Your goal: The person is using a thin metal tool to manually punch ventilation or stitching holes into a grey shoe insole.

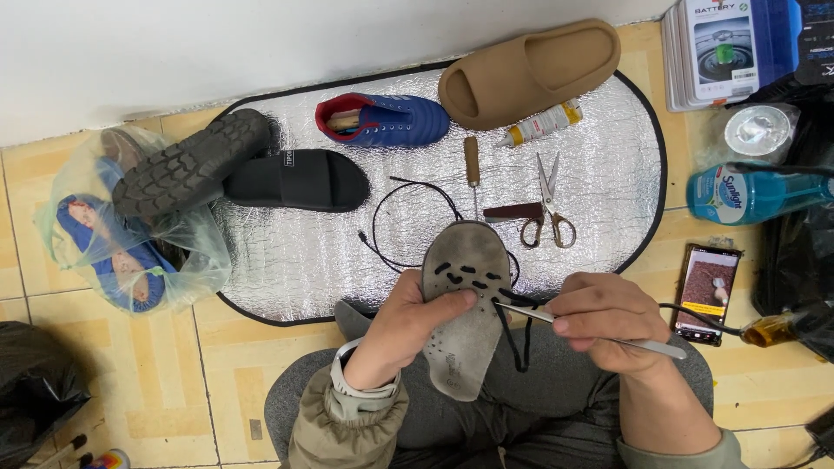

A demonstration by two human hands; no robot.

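While the left hand (408,326) grips the grey insole (463,304), the right hand (604,321) pinches a metal awl (599,333) beside it.

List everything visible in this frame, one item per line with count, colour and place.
Insole: 1, grey, in left hand
Metal awl: 1, silver, in right hand
Cord: 1, black, mat to insole
Foil mat: 1, silver, floor
Slide sandal: 1, tan, mat top
Sneaker: 1, blue, mat top
Slipper: 1, black, mat left
Scissors: 1, mat right
Glue tube: 1, white
Phone: 1, floor right
Left hand: 1
Right hand: 1
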